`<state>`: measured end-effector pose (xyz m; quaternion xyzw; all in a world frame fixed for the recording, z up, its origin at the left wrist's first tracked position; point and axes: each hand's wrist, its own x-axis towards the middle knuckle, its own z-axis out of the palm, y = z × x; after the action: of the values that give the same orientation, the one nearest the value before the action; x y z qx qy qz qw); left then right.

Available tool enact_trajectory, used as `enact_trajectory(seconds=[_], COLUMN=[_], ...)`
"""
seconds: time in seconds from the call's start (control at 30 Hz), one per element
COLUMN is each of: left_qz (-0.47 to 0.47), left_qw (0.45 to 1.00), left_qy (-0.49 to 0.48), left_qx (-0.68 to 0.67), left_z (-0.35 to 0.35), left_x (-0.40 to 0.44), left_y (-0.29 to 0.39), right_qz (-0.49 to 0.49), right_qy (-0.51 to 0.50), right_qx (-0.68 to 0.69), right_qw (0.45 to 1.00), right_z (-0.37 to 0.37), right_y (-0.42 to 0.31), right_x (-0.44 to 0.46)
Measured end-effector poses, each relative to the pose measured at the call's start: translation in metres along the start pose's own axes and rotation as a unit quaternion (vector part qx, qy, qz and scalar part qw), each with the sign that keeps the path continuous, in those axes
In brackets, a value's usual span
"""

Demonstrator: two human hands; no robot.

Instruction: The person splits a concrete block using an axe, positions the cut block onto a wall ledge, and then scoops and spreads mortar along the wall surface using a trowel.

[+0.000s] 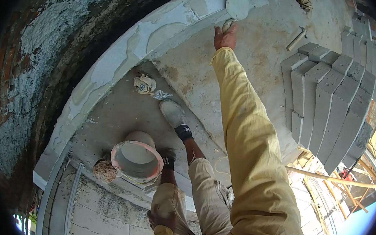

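Observation:
My right hand [225, 35], at the end of an outstretched yellow sleeve, is wrapped round the handle of a trowel [237, 3]. The trowel's blade lies against the top of a long pale block wall [120, 52], which is patchily coated with wet grey mortar. Low in the view, my left hand [162, 219] rests by my left thigh; its fingers are dark and partly hidden, so their pose is unclear. Beside my feet stands a bucket [137, 160] with an orange-pink rim and grey mortar inside.
Grey blocks [327, 93] are stacked at the right, with a hammer [296, 39] lying near them. A crumpled bag [144, 84] lies on the floor beside the wall. Wooden poles [335, 177] cross the lower right. A rough brick wall [12, 77] rises at the left.

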<state>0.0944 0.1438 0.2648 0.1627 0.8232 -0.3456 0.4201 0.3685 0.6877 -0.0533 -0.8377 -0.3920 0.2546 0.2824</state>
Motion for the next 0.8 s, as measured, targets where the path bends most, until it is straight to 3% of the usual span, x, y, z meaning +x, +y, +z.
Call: enact_trajectory(seconds=[0.33,0.43,0.53,0.7,0.8], left_qz=[-0.018,-0.028,-0.001,0.004,-0.007], left_qw=[0.995,0.98,0.987,0.99,0.986], left_qy=[-0.018,-0.03,-0.02,-0.018,-0.043], left_qx=[-0.093,-0.193,-0.157,-0.142,-0.163], left_z=[0.035,0.047,0.035,0.017,0.017], left_x=[0.012,0.02,0.01,-0.003,-0.005], left_y=[-0.037,-0.049,-0.044,-0.035,-0.035], right_qz=[-0.045,-0.014,0.009,-0.106,-0.138], right_qy=[-0.021,-0.031,-0.09,-0.169,-0.299], right_qx=[0.027,-0.05,-0.083,-0.047,-0.083], right_qw=[0.998,0.998,0.992,0.979,0.94], right_z=[0.027,0.023,0.006,-0.012,-0.048], right_y=[0.024,0.019,0.01,0.035,0.016], right_x=[-0.095,-0.12,-0.148,-0.236,-0.325])
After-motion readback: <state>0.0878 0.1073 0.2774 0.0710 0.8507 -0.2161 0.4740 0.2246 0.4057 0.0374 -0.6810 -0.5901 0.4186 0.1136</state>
